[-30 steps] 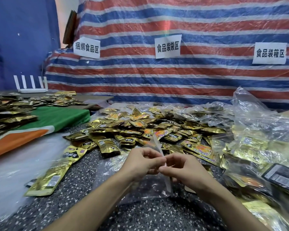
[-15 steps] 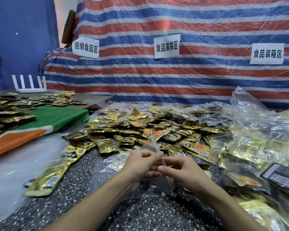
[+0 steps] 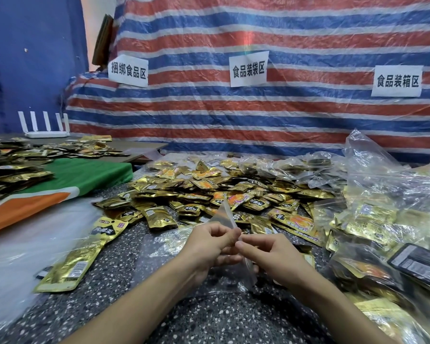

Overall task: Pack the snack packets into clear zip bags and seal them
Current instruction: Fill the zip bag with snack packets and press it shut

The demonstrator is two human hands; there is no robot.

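Both pinch the bag (image 3: 224, 214) edge: your left hand (image 3: 209, 244), right hand (image 3: 273, 256). Bag stands upright; packets (image 3: 209, 192) just beyond bag, equally near either hand.

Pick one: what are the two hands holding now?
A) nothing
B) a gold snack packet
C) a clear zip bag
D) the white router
C: the left hand and right hand both pinch the clear zip bag between them, in front of the loose gold snack packets.

Clear zip bag (image 3: 236, 272) between left hand (image 3: 209, 245) and right hand (image 3: 271, 258)
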